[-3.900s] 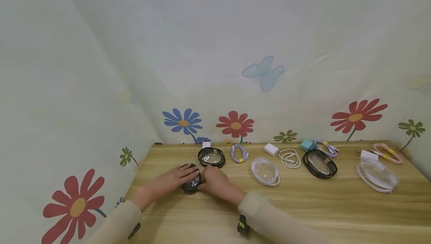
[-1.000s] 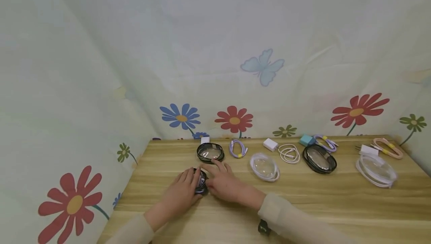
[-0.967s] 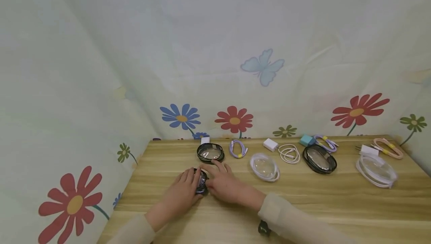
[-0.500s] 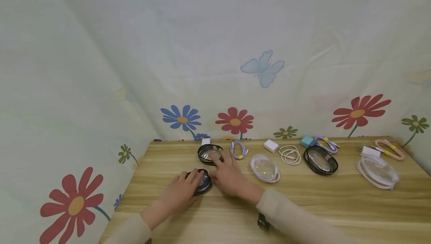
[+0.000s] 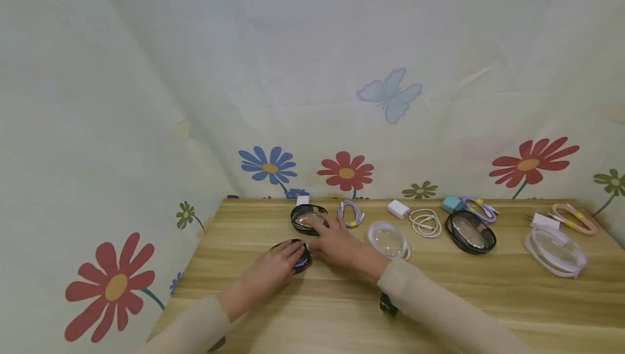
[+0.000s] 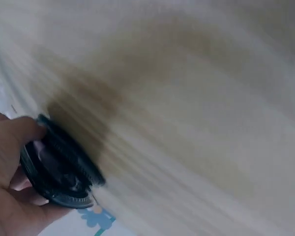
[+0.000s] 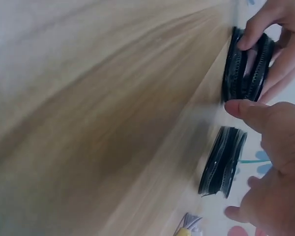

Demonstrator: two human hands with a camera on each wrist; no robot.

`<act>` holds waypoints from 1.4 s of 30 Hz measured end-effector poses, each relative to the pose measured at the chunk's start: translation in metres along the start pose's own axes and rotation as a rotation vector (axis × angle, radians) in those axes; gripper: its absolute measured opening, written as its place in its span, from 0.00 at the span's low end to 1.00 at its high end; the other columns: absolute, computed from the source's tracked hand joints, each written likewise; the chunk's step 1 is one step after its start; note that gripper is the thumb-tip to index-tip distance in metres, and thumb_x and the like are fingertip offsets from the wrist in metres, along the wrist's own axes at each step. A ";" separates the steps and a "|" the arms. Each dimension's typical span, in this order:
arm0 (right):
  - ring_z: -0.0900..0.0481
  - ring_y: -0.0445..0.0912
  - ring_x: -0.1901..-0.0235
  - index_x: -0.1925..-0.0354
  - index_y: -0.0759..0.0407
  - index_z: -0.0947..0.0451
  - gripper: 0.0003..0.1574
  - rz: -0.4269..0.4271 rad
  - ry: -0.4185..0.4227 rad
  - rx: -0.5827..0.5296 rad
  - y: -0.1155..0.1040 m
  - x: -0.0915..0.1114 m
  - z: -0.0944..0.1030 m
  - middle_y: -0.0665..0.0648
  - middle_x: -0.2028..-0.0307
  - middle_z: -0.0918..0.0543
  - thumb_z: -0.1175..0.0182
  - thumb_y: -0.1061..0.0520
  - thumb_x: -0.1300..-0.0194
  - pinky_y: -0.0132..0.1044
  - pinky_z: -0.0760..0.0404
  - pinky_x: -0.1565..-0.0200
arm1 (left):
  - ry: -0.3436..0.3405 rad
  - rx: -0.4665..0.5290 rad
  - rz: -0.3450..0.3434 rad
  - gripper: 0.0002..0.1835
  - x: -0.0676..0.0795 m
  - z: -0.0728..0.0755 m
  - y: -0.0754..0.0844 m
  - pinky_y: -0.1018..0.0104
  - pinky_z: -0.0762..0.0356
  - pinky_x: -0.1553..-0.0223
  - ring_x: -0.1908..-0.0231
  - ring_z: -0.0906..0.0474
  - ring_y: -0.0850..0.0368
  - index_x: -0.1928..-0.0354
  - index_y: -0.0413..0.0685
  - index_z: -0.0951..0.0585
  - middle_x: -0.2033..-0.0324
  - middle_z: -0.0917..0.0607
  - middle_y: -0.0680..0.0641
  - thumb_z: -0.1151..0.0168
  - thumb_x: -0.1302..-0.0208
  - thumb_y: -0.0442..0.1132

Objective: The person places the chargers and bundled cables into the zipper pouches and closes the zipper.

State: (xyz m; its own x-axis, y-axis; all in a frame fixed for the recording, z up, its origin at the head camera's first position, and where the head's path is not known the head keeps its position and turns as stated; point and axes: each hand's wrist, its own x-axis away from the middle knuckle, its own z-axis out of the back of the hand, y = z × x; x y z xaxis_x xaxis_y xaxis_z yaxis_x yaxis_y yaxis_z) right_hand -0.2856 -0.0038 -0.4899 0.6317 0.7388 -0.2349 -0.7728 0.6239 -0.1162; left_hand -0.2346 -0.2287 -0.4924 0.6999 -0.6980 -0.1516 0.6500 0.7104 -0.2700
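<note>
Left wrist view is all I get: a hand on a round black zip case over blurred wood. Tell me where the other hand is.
Observer: The right hand reaches across the table to a second black case, which lies farther back than the first black case in the left hand.
Operator: Say whether it has a grip on that one.
Observer: No grip. The right wrist view shows its thumb and fingers spread beside the second black case, not closed on it.
Operator: List what lies next to that case.
Observer: A coiled purple cable lies to its right and a white charger behind it.
</note>
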 end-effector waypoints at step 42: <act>0.36 0.68 0.28 0.54 0.41 0.12 0.10 -0.145 0.105 0.055 -0.005 0.003 -0.013 0.60 0.26 0.33 0.39 0.48 0.26 0.74 0.32 0.36 | -0.182 0.086 -0.105 0.39 -0.001 0.013 -0.009 0.51 0.28 0.29 0.26 0.34 0.39 0.25 0.40 0.33 0.25 0.33 0.38 0.34 0.30 0.53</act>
State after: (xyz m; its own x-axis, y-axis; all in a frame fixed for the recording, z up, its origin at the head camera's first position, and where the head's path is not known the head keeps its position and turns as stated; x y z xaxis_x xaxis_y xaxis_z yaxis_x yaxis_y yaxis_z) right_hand -0.2809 -0.0083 -0.5022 0.7239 0.6113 -0.3198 -0.6680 0.7369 -0.1035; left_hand -0.2377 -0.2329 -0.4774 0.6639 -0.7462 0.0488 0.7394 0.6454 -0.1917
